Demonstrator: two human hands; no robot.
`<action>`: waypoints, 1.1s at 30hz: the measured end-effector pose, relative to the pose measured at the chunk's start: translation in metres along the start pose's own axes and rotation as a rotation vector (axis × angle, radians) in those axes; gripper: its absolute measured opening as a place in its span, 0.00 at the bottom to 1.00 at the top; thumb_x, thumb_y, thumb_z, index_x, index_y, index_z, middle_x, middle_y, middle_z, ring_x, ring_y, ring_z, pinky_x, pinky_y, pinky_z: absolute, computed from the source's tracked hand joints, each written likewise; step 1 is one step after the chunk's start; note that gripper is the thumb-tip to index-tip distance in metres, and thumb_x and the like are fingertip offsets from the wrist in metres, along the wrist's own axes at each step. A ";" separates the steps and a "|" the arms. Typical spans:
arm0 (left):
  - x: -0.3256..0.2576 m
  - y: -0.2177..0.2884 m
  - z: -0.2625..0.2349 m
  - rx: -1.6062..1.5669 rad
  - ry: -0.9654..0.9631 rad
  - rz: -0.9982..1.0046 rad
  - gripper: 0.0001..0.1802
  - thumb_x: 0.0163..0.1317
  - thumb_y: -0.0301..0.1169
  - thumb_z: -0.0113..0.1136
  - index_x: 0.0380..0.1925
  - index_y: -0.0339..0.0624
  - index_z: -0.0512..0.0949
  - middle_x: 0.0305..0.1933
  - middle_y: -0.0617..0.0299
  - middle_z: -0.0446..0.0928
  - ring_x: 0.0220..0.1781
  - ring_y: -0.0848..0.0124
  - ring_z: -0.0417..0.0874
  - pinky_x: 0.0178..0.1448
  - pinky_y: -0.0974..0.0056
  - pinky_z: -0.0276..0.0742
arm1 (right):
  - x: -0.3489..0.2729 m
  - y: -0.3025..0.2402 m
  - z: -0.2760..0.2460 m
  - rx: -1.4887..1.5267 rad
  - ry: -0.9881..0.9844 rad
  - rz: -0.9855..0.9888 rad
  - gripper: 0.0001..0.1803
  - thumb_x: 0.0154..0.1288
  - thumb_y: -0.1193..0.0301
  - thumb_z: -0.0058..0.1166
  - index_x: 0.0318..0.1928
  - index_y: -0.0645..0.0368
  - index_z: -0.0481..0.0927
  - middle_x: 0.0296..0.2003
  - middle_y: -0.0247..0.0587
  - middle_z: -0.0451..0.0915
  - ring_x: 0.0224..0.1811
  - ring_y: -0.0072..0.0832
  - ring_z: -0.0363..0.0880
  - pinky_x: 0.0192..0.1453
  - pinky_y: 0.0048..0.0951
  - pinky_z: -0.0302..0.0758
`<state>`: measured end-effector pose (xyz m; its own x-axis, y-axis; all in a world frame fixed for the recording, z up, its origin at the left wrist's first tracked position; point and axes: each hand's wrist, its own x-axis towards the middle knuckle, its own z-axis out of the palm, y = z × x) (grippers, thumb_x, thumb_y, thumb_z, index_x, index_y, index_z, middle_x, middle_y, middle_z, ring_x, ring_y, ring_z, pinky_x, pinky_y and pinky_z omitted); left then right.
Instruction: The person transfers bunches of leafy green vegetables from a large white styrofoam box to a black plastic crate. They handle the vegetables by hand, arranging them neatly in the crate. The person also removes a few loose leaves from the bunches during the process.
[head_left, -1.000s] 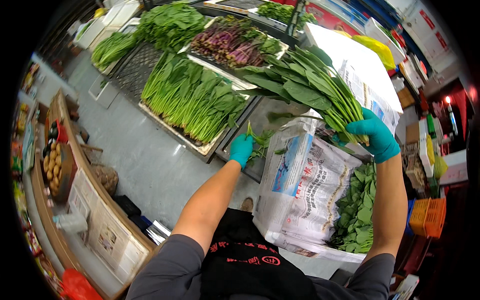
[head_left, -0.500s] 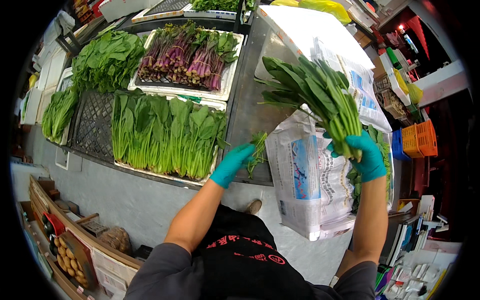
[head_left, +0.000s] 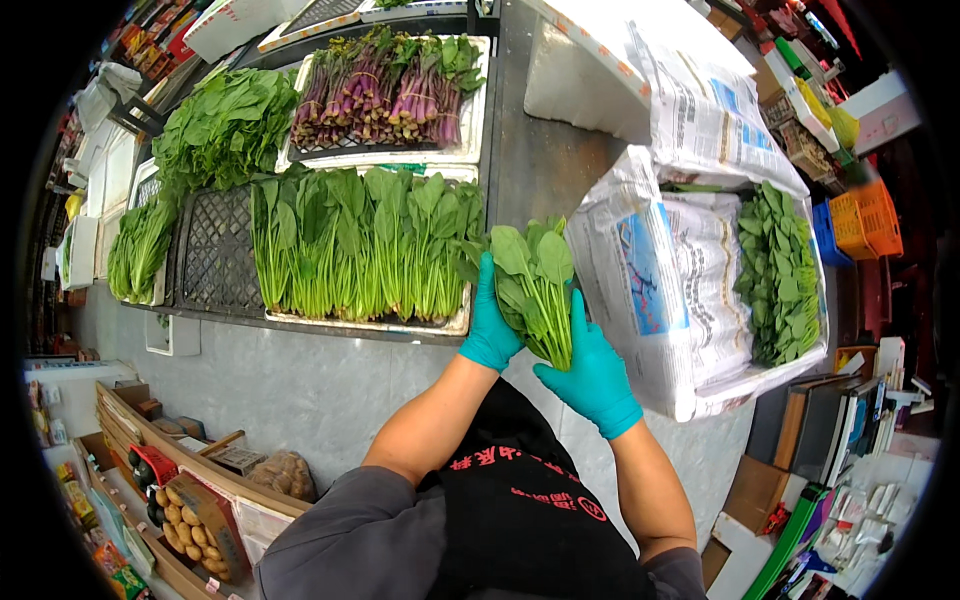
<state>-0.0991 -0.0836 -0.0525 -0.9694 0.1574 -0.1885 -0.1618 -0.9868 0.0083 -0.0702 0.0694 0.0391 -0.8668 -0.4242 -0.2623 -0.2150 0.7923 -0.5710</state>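
Your left hand (head_left: 490,330) and your right hand (head_left: 592,375), both in teal gloves, hold one bunch of spinach (head_left: 535,285) between them, in front of your chest and above the edge of the metal surface (head_left: 540,165). The left fingers wrap around the left side of the bunch, pressed against its stems. The right fingers close around the lower stem end from the right, with the thumb raised along the leaves. The bunch stands nearly upright, leaves up and stems down.

Just to the left of the bunch lies a white tray of green leafy bunches (head_left: 365,245), laid in a row with stems toward you. The spinach leaves overlap the right end of this tray in the view; whether they touch cannot be told. Behind that tray sits a second white tray of purple-stemmed greens (head_left: 390,95). To the left of both, a black plastic crate (head_left: 215,250) carries loose dark green leaves (head_left: 225,125), and a further pile of greens (head_left: 140,250) lies on a tray at the far left.

To your right stands a white box lined with newspaper (head_left: 660,280), holding a stack of spinach leaves (head_left: 785,270) in its right half. The right hand is just beside the near left corner of this box. An orange crate (head_left: 870,215) stands beyond it.
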 end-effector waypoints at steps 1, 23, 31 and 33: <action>-0.005 -0.002 -0.004 0.011 -0.005 0.008 0.42 0.64 0.64 0.41 0.70 0.50 0.59 0.71 0.53 0.62 0.68 0.52 0.66 0.71 0.47 0.63 | -0.007 -0.001 0.004 0.008 0.020 -0.023 0.62 0.49 0.58 0.69 0.74 0.56 0.38 0.50 0.60 0.73 0.49 0.55 0.76 0.51 0.44 0.75; -0.114 0.114 -0.046 1.410 -0.004 -0.785 0.37 0.66 0.52 0.53 0.68 0.42 0.62 0.59 0.53 0.75 0.54 0.66 0.78 0.57 0.63 0.73 | -0.099 0.034 0.098 1.630 -0.049 0.559 0.36 0.61 0.60 0.56 0.67 0.61 0.62 0.57 0.55 0.73 0.49 0.45 0.80 0.49 0.46 0.80; -0.104 0.260 -0.018 1.265 0.322 -0.085 0.28 0.70 0.45 0.49 0.63 0.41 0.69 0.57 0.57 0.78 0.55 0.69 0.78 0.61 0.64 0.69 | 0.023 -0.085 0.071 1.097 0.375 0.281 0.37 0.61 0.68 0.60 0.68 0.61 0.59 0.58 0.53 0.72 0.51 0.44 0.79 0.50 0.42 0.79; -0.100 0.282 -0.008 1.269 0.307 -0.033 0.28 0.69 0.46 0.49 0.63 0.40 0.69 0.57 0.58 0.78 0.55 0.69 0.78 0.62 0.63 0.68 | 0.067 -0.109 0.084 0.746 0.558 0.098 0.43 0.59 0.68 0.61 0.71 0.61 0.53 0.61 0.56 0.67 0.57 0.46 0.74 0.55 0.41 0.76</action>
<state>-0.0465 -0.3778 -0.0393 -0.9074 -0.0007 -0.4202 -0.4086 -0.2321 0.8827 -0.0664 -0.0825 0.0184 -0.9979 0.0545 -0.0349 0.0473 0.2455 -0.9682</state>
